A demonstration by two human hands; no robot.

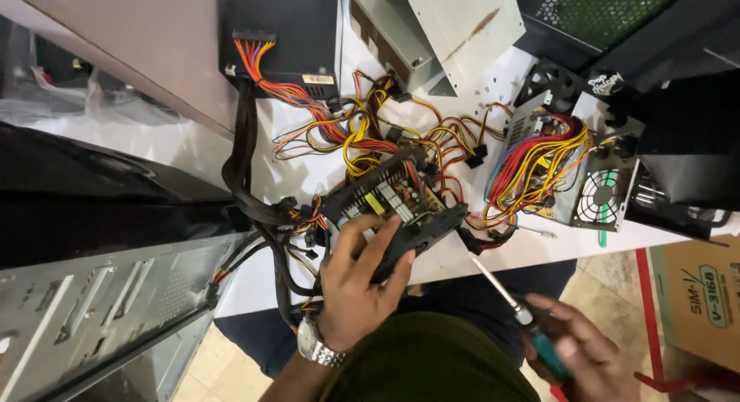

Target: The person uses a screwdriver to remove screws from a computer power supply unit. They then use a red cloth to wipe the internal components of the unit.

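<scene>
The left hand (356,282), with a metal-link wristwatch (317,346) on its wrist, is closed around the near edge of an opened power supply unit (393,205), fingers curled over its black casing. The unit rests tilted at the front edge of the white worktop (308,174); its circuit board shows blocky components and a yellow part, and a tangle of red, yellow, orange and black wires (370,136) spreads out behind it. The right hand (582,352) is wrapped around the teal handle of a screwdriver (509,298), whose thin steel shaft points up toward the unit's right corner, the tip just beside it. Further right lies another open power supply (570,174) with a round wire fan grille and bundled coloured cables. A grey sheet-metal computer case (100,309) sits at the left, and a cardboard box (697,302) stands on the floor at the right.
</scene>
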